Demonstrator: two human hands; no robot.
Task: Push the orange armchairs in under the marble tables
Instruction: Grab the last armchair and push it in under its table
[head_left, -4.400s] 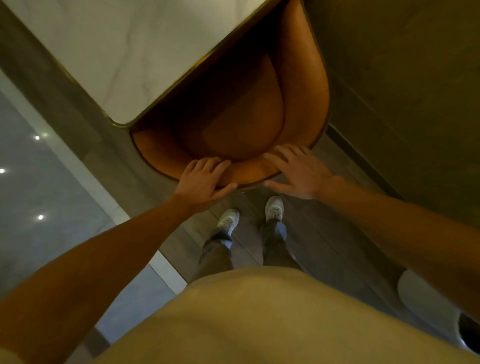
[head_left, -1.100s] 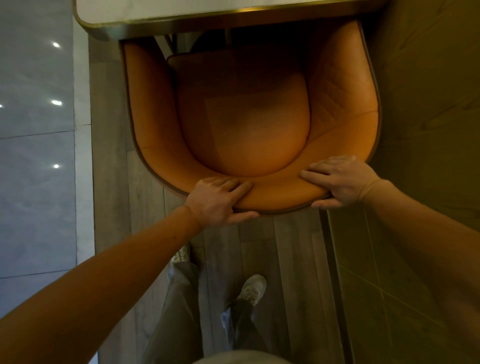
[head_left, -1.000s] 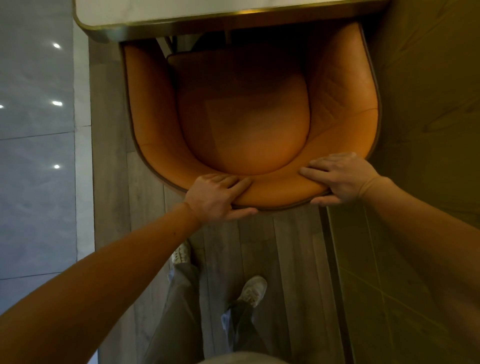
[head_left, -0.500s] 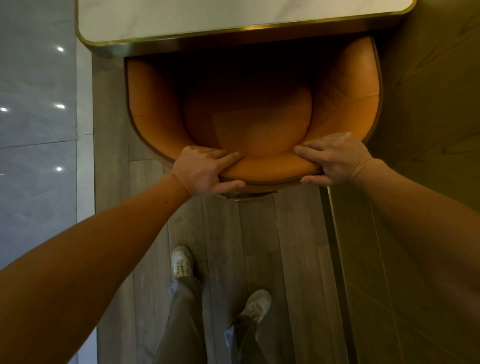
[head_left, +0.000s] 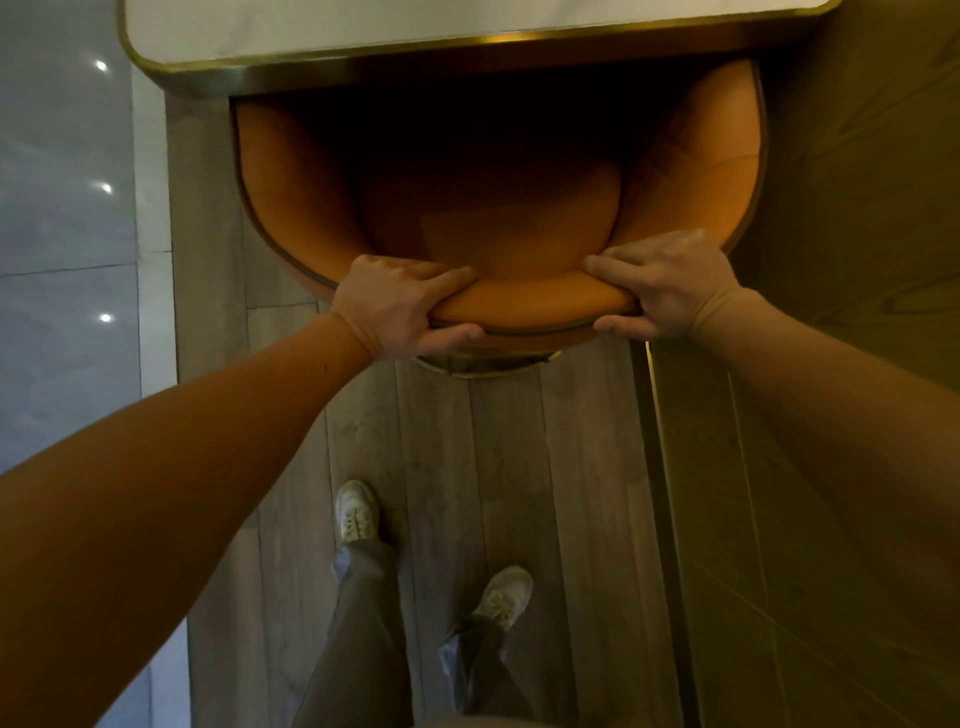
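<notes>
Grey plank floor underfoot; left hand and right hand clasp the orange armchair's padded, curved back.

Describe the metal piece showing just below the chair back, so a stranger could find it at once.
Start at the white marble table with its gold rim, then drop to the orange armchair tucked under it. Both hands, left hand and right hand, grip its curved backrest. Between them, just below the backrest, a thin gold arc curves over the grey wood floor; it is the only shiny metal there.
</notes>
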